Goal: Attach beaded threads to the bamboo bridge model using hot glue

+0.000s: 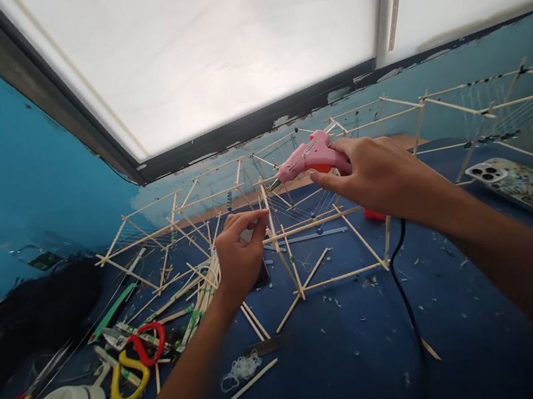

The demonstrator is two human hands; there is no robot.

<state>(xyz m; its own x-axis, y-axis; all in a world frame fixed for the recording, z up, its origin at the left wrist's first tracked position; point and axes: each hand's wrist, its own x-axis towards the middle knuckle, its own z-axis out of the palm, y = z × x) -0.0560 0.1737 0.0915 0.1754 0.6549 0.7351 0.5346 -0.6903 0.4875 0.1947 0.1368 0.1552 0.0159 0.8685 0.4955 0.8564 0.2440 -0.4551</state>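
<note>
Right grip (374,172) curled round pink plastic glue gun (308,154), left grip (241,247) pinching slender wooden stick (264,196)

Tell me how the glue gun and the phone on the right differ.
The glue gun is pink with a red trigger; the phone has a flowery back. The glue gun is held up in the right hand; the phone lies on the table, lenses upward. The glue gun narrows to a nozzle; the phone is a flat slab.
</note>
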